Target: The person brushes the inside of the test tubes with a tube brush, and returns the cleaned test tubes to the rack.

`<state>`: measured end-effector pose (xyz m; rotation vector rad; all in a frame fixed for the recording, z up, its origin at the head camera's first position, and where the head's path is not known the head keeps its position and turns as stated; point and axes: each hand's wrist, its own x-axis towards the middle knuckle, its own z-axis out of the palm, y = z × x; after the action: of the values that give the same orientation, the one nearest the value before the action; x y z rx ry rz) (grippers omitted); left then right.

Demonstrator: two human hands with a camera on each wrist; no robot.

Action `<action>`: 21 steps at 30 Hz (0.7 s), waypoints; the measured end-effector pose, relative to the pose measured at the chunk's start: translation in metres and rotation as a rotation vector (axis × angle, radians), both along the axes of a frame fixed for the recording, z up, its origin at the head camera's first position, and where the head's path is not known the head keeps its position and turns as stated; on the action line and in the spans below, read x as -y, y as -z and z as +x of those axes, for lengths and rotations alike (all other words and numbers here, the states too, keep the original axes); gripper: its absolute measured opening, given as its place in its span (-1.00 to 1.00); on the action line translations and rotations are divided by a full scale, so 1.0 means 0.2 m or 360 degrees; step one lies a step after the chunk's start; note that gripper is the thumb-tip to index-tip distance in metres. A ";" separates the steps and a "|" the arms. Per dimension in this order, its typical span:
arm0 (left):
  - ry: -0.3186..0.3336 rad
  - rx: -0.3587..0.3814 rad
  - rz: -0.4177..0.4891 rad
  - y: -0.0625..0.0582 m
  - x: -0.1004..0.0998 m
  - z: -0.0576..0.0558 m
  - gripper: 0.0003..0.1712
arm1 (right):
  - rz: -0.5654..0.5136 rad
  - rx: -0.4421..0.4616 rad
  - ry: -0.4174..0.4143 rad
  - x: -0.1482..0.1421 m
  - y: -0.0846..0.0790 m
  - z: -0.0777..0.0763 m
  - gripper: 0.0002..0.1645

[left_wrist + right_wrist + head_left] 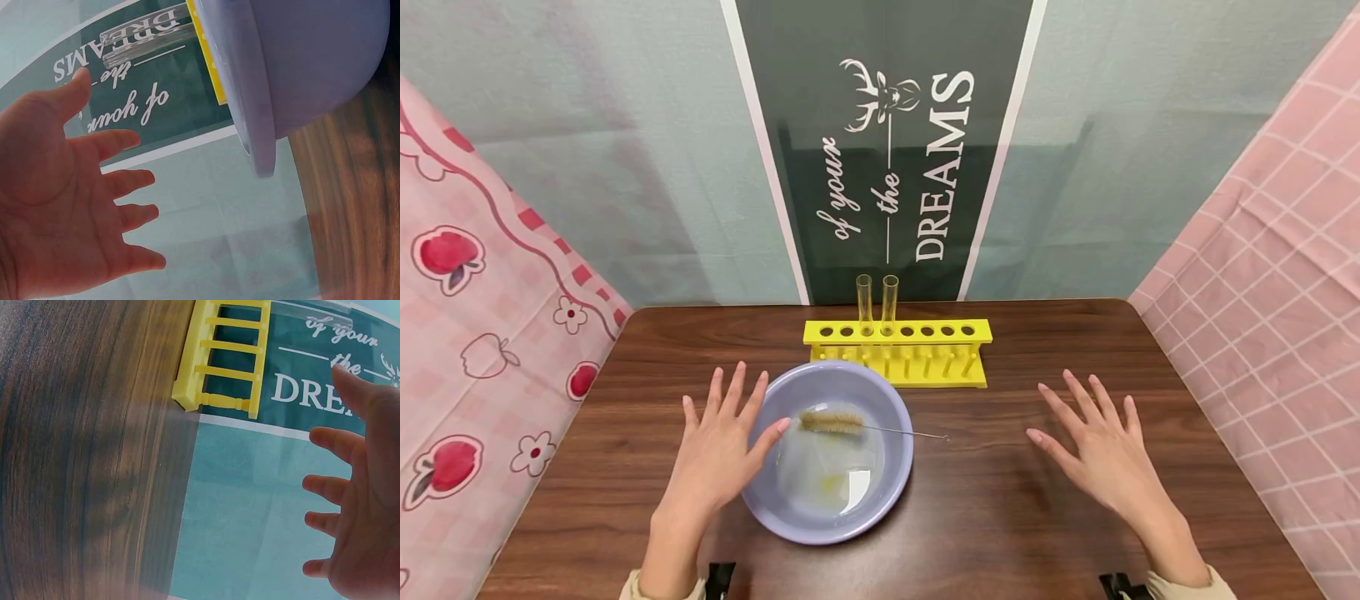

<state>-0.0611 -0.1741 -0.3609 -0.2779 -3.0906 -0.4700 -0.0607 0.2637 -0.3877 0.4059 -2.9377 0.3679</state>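
Note:
My left hand [718,450], fingers spread and palm down, hovers by the left rim of a lavender basin [901,467]; its thumb overlaps the rim in the head view. Cloudy water fills the basin's bottom. A test tube brush [832,422] lies across it, bristles inside and wire handle passing over the right rim. Behind the basin stands a yellow test tube rack [897,332]. Two clear test tubes [865,304] [890,304] stand upright in its middle holes. Over the right part of the table my right hand [1105,458] is spread, holding nothing; in the right wrist view the rack [228,374] is nearest.
The brown wood-grain table [985,500] backs onto a grey-green curtain [685,208] with a dark printed panel. Pink patterned cloths hang at the left [490,333] and right [1262,333] sides.

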 end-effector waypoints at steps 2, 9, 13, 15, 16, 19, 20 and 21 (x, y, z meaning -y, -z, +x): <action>-0.0001 0.0010 0.0003 0.00 0.00 0.00 -0.17 | -0.0003 0.0001 0.0000 0.00 0.00 -0.01 -0.24; -0.0012 -0.0086 -0.0027 0.00 0.03 -0.03 -0.30 | -0.0115 -0.0031 -0.0038 0.00 -0.01 -0.05 -0.28; -0.0075 -0.0127 0.0049 0.00 0.06 -0.04 -0.48 | -0.0294 -0.0054 -0.0091 0.01 0.00 -0.08 -0.37; -0.0115 -0.0111 0.0107 0.01 0.08 -0.04 -0.58 | -0.0403 -0.0028 -0.0100 0.02 0.00 -0.09 -0.43; -0.0135 -0.0096 0.0134 0.02 0.09 -0.05 -0.63 | -0.0470 0.0003 -0.0107 0.03 0.01 -0.10 -0.47; -0.0148 -0.0056 0.0203 0.05 0.13 -0.07 -0.76 | -0.0638 0.0157 -0.0084 0.06 0.02 -0.10 -0.59; -0.0149 -0.0043 0.0222 0.05 0.14 -0.08 -0.79 | -0.0689 0.0217 -0.0081 0.07 0.03 -0.10 -0.63; -0.0147 -0.0019 0.0239 0.06 0.14 -0.08 -0.82 | -0.0751 0.0289 -0.0089 0.08 0.04 -0.11 -0.66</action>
<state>-0.0773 -0.2030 -0.3732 -0.1352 -3.0190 -0.6893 -0.0823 0.2475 -0.3947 0.4025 -2.8741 1.1262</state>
